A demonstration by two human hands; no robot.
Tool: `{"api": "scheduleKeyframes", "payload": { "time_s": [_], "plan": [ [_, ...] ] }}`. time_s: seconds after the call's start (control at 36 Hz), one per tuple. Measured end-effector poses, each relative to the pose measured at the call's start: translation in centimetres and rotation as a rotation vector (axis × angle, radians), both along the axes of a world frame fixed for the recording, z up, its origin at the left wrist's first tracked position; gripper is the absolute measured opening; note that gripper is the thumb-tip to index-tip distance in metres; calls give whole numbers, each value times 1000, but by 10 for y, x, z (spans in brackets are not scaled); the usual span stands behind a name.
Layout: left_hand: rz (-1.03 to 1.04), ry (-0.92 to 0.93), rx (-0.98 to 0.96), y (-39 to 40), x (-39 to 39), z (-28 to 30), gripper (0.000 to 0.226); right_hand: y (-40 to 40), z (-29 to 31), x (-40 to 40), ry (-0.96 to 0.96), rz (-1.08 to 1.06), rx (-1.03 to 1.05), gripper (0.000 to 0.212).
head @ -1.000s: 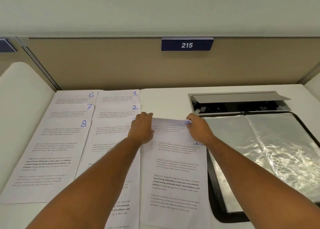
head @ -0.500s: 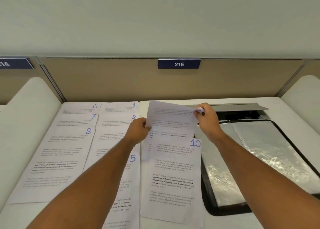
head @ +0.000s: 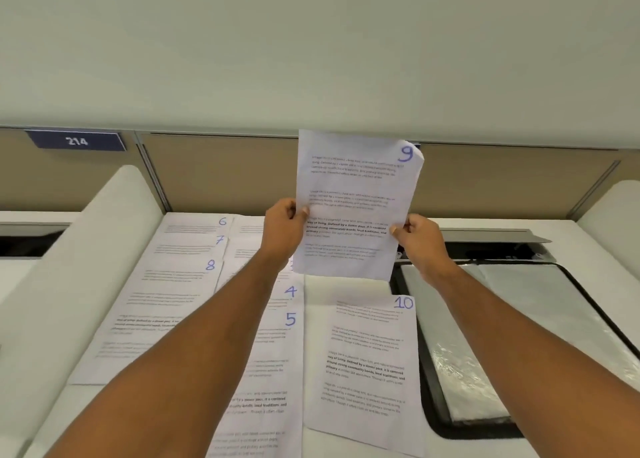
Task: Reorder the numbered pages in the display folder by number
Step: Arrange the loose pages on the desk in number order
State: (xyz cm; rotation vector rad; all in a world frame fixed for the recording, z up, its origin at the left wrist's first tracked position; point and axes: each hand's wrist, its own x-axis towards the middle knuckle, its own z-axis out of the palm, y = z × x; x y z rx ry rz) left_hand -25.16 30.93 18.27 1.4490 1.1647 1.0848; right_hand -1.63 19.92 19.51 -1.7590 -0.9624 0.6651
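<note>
Page 9 [head: 349, 212] is held upright in the air between the left hand [head: 284, 224] and right hand [head: 420, 239], blocking the way straight ahead to the brown partition [head: 214, 173]. Under it a bare strip of tabletop [head: 346, 288] lies open between page 10 [head: 363, 371] and the back edge. Left of that, overlapping pages 4 to 8 [head: 173, 302] cover the surface. To the right the open folder [head: 519, 336] with shiny sleeves fills the tabletop, and behind it a raised cable-box lid [head: 485, 238] stands up. A white side divider [head: 86, 267] walls the left.
</note>
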Motion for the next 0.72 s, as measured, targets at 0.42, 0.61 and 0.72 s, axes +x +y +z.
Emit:
{"api": "scheduleKeyframes", "payload": {
  "time_s": [0.42,0.61,0.72],
  "plan": [
    [49,183,-142,-8,-106,-8,41,36,-16,-104,33,107,-91,13],
    [233,305,-131,-11,-173,-42,41,41,-54,-163,32,188,-226,7],
    [322,339,-136,-18,-209,-61,44,41,-74,-205,3,250,-278,10]
  ]
}}
